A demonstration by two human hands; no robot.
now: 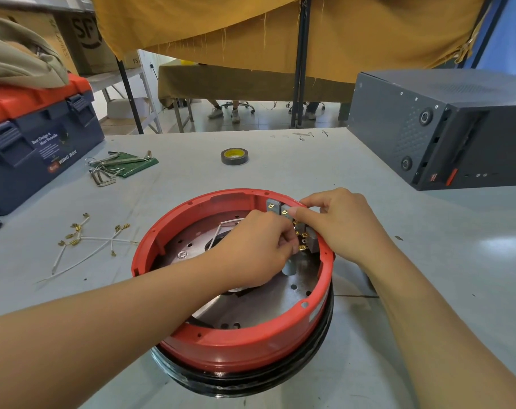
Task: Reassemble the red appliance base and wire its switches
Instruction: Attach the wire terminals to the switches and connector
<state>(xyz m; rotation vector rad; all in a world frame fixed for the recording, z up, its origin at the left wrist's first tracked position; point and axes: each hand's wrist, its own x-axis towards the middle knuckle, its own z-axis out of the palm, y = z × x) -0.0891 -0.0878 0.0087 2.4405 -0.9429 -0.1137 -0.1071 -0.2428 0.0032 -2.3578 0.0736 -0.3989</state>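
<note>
The left hand (258, 246) reaches inside the red appliance base (236, 349), its fingers curled at the brass terminals (302, 247) of the grey switches (283, 209) fixed on the inner wall at the far right. It seems to pinch something small there, but what exactly it holds is hidden by the fingers. The right hand (339, 224) comes over the rim from outside, and its thumb and fingers pinch the switch block at the rim.

A white wire (218, 234) lies inside the base, above the perforated metal plate (292, 293). The base stands on a black ring (251, 382), on the grey table (428, 261), near the front edge.

To the left on the table lie loose white wires with brass connectors (82, 240). Further back are hex keys (115, 166), a roll of black tape (234, 156) and a blue toolbox with a red lid (35, 137). A dark grey case (445, 128) stands at the right.
</note>
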